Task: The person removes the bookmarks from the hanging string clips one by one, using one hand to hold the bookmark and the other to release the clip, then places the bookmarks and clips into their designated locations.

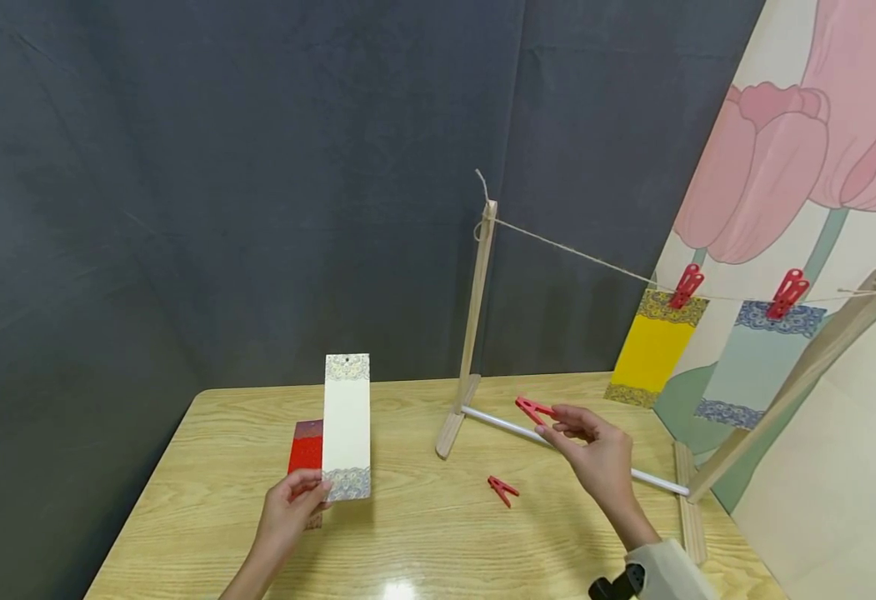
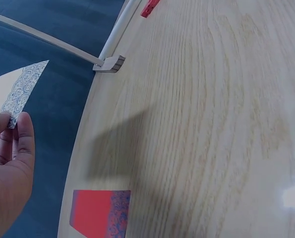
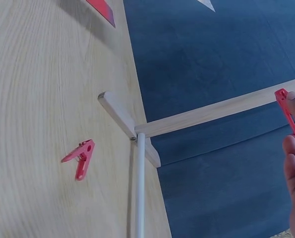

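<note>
My left hand (image 1: 287, 512) pinches the lower left corner of a white card (image 1: 347, 417) with blue lace-patterned ends, held up above the table. Partly hidden behind it, a red card (image 1: 306, 447) lies on the table. My right hand (image 1: 595, 454) pinches a red clothespin (image 1: 533, 409) between thumb and fingers, raised near the wooden stand. A second red clothespin (image 1: 503, 490) lies on the table between the hands. Two more red clothespins hold a yellow card (image 1: 651, 350) and a pale blue card (image 1: 758, 362) on a string (image 1: 573, 250).
A wooden post (image 1: 477, 308) at the back and another post (image 1: 790, 392) at the right carry the string. A white rod (image 1: 501, 423) joins their feet low over the table (image 1: 212, 467). Dark curtain (image 1: 257, 167) stands behind; a tulip-patterned panel is at right.
</note>
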{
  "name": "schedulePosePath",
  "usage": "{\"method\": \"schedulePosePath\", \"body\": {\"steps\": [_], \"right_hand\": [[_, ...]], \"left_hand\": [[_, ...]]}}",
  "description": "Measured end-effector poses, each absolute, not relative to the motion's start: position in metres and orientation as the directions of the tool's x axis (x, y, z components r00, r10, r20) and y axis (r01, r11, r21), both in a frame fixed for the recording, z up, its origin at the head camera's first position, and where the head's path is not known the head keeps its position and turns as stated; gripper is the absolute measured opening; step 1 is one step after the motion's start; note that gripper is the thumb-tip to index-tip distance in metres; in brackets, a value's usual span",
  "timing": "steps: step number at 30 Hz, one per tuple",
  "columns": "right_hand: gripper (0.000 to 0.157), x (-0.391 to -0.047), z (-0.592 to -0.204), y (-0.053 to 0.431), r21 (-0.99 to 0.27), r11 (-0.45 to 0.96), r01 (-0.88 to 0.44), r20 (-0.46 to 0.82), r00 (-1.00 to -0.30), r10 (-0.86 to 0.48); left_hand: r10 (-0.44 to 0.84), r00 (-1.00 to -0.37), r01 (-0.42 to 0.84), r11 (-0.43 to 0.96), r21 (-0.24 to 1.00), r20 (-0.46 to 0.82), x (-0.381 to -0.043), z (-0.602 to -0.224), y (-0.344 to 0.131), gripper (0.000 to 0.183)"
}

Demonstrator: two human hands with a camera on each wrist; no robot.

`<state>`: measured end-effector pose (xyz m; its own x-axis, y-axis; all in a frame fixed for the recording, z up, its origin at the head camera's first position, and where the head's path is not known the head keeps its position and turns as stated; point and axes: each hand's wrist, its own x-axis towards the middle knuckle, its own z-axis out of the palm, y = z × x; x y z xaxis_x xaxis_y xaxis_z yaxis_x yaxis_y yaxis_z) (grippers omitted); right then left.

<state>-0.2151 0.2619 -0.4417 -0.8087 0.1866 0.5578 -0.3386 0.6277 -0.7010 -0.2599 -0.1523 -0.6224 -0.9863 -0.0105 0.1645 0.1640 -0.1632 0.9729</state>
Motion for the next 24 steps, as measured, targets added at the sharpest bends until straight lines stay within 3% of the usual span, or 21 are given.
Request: {"method": "schedulePosePath", "body": {"steps": [4,5,9,19,24], "right_hand": [[0.029,-0.216,-0.446,0.262,-0.702,0.626,-0.340,0.560,-0.807,0.189],[0.029,-0.216,-0.448,0.261,-0.703,0.622,-0.344,0.561,-0.806,0.189],[0.029,-0.216,-0.451,0.259,-0.714,0.601,-0.360,0.568,-0.800,0.195],[0.030,-0.216,-0.465,0.260,-0.740,0.601,-0.303,0.517,-0.827,0.220],[0.030,-0.216,-0.473,0.261,-0.744,0.584,-0.325,0.538,-0.810,0.234]], "left_hand": [[-0.018,-0.987,0.163,-0.153,0.975,0.162,-0.255,-0.620,-0.155,0.023],[-0.015,-0.985,0.170,-0.154,0.973,0.169,-0.261,-0.635,-0.159,0.024],[-0.091,-0.994,0.068,-0.122,0.990,0.057,-0.267,-0.654,-0.163,0.034],[-0.112,-0.994,-0.006,-0.127,0.992,-0.020,-0.262,-0.648,-0.165,0.065],[-0.111,-0.993,-0.026,-0.125,0.992,-0.040,-0.260,-0.647,-0.167,0.067]]}}
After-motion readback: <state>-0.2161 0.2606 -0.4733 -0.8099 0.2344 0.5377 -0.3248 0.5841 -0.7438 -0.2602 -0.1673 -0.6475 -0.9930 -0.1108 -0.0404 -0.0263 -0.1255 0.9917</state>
